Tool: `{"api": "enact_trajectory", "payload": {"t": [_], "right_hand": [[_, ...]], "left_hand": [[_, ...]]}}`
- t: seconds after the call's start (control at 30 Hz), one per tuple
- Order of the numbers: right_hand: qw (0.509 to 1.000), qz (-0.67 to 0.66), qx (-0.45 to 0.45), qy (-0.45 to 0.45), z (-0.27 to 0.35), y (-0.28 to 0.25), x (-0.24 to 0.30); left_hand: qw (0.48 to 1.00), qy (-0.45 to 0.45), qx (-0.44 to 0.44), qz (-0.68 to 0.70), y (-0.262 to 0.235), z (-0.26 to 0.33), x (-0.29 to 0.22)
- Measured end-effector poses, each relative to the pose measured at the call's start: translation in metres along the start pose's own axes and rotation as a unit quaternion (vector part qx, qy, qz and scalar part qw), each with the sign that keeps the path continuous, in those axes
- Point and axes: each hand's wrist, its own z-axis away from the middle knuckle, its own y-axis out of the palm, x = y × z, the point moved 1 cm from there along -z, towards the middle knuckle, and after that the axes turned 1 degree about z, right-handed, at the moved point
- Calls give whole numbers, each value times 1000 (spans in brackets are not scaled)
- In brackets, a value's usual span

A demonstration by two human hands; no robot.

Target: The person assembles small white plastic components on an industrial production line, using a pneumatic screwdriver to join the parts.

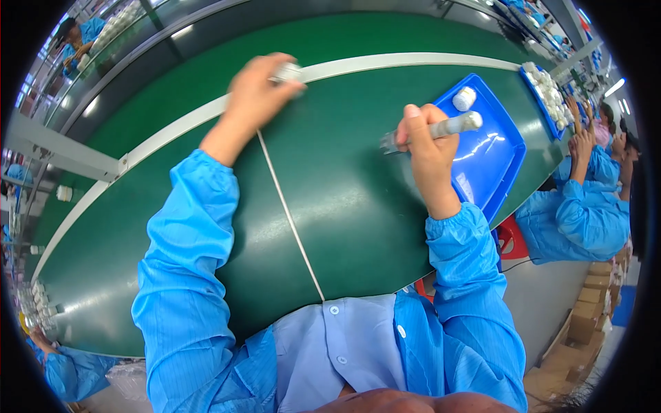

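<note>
My left hand [256, 93] reaches far across the green conveyor belt [330, 206] and closes on a small white part [288, 71] at the white stripe along the belt. My right hand [427, 148] is wrapped around a grey pen-shaped tool [441, 128] with a white end, held level over the belt beside a blue tray [492, 162]. One small white round part [464, 98] lies at the tray's far end. Both my forearms are in blue sleeves.
A second blue tray [547, 93] full of white parts sits further right, where a person in blue [585, 206] works. Another person in blue [77, 38] is at the far left. Cardboard boxes [585, 316] stack at lower right. White parts [38, 299] line the belt's left edge.
</note>
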Motion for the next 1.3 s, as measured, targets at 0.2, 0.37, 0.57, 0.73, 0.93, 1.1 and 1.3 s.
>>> {"api": "enact_trajectory", "payload": {"t": [0.2,0.37,0.57,0.73,0.93,1.1,1.3], "right_hand": [[993,44,48,-97,7,14,-4],[977,104,73,-174,12,16,5],[916,170,83,-353,19,18,29],[873,212,46,-436,16,-7,52],[876,209,2,-435,6,-25,58],[882,212,16,-421,5,-28,54],[898,180,-7,-402,5,-33,52]], "left_hand": [[946,-156,-138,-246,-61,10,110],[910,-174,-206,-314,-49,7,94],[967,139,-171,-132,52,-38,-37],[978,175,104,-45,175,-86,-160],[947,295,78,-101,274,-113,-207],[938,247,128,-208,273,-107,-211],[986,108,114,51,200,-92,-193]]}}
